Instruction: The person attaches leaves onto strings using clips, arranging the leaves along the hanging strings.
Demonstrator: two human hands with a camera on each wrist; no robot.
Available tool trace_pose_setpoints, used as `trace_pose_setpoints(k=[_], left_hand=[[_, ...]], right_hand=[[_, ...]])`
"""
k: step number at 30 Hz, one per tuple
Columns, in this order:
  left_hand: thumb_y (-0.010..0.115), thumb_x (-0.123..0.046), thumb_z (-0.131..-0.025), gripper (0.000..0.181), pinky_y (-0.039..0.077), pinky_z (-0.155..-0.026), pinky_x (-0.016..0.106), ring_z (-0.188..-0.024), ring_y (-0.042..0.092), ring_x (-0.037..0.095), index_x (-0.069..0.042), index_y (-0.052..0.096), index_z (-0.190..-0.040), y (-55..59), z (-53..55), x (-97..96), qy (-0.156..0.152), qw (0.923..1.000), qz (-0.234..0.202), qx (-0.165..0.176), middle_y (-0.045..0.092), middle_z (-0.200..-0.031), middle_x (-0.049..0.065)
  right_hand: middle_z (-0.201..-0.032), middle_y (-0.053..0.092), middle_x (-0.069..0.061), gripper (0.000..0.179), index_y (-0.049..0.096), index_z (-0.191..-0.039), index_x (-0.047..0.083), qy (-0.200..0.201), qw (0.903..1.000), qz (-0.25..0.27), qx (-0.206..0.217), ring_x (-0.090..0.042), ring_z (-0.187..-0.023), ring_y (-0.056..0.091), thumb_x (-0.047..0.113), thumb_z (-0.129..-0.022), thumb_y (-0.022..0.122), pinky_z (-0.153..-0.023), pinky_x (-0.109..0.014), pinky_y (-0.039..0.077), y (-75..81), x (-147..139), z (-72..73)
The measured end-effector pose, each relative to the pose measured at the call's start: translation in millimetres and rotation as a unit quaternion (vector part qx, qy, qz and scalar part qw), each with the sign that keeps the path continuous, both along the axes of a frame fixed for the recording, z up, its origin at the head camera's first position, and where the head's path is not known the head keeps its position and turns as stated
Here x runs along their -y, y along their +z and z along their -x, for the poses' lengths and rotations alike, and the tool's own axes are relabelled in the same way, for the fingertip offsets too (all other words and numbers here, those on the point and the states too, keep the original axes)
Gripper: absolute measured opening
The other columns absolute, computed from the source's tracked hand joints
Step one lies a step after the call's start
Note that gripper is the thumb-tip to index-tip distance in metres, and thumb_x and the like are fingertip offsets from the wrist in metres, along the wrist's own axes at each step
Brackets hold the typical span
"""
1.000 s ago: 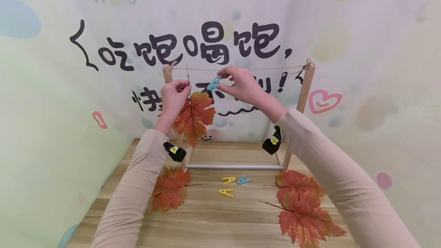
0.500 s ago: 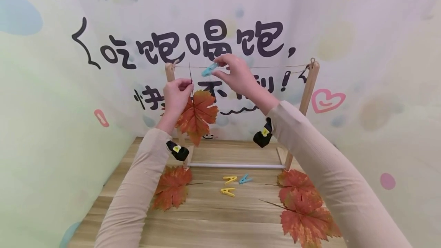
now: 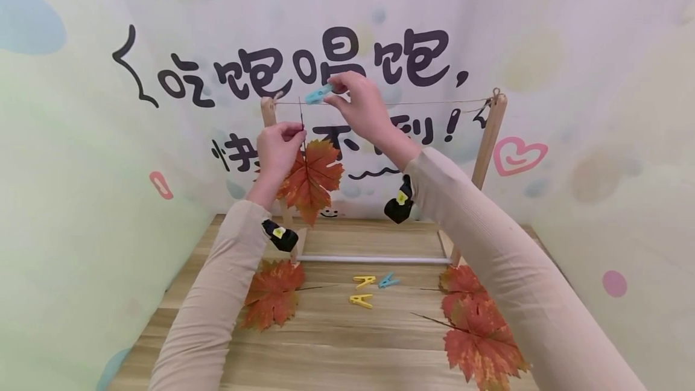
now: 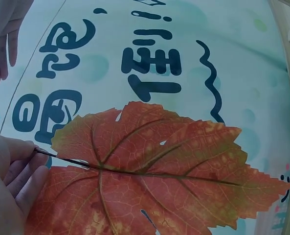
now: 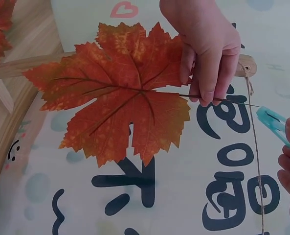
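Observation:
My left hand (image 3: 279, 145) pinches the thin dark stem of an orange-red maple leaf (image 3: 312, 177), which hangs tip down below the fingers. The stem's upper end reaches up to the twine (image 3: 423, 102) near the left post. My right hand (image 3: 358, 104) pinches a light-blue clothespin (image 3: 318, 94) at its handle end, with its nose pointing left toward the stem's top. In the right wrist view the clothespin (image 5: 272, 122) is close by the twine and the stem's end. Whether its nose touches either, I cannot tell. The left wrist view shows the leaf (image 4: 154, 166) large.
The twine runs between two wooden posts (image 3: 488, 143) joined low down by a white rod (image 3: 374, 259). Two yellow clothespins (image 3: 361, 301) and a blue clothespin (image 3: 388, 280) lie on the wooden table (image 3: 347, 355). Maple leaves lie left (image 3: 274, 294) and right (image 3: 480, 343).
My right hand has moved up and left with the light-blue clothespin, from below the twine to its height near the stem's top. My left hand and its leaf have stayed almost still.

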State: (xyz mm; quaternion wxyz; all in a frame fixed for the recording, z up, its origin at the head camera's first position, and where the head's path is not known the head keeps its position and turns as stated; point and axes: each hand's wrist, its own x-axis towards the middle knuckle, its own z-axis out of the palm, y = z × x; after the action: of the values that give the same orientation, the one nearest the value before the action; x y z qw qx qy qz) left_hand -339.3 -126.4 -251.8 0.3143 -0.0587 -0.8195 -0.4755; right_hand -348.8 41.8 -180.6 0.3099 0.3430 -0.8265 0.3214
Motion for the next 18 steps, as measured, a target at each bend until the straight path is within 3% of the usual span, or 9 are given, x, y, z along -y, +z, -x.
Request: trace_pose_setpoints(k=[12,18], left_hand=[[0.064,-0.014,-0.084,0.02,0.051,-0.075,0.03,-0.084,0.065,0.022,-0.001,0.069,-0.098,-0.7,-0.1,2.6,0.005,0.9999,0.008,0.006,0.068,-0.095,0.013],[0.065,-0.015,-0.084,0.02,0.051,-0.077,0.03,-0.085,0.065,0.021,-0.001,0.069,-0.098,-0.3,-0.8,1.1,0.006,0.9999,0.003,0.01,0.068,-0.095,0.013]], right_hand=[[-0.087,0.067,-0.009,0.018,0.069,-0.094,0.0,-0.019,0.9996,0.019,-0.013,-0.016,-0.074,0.057,0.013,-0.081,0.067,-0.067,-0.021,0.042,4.3,9.8,2.4],[-0.087,0.068,-0.008,0.017,0.069,-0.093,0.001,-0.03,0.9994,0.017,0.003,-0.015,-0.072,0.056,0.013,-0.082,0.066,-0.065,-0.02,0.041,3.8,13.3,4.3]])
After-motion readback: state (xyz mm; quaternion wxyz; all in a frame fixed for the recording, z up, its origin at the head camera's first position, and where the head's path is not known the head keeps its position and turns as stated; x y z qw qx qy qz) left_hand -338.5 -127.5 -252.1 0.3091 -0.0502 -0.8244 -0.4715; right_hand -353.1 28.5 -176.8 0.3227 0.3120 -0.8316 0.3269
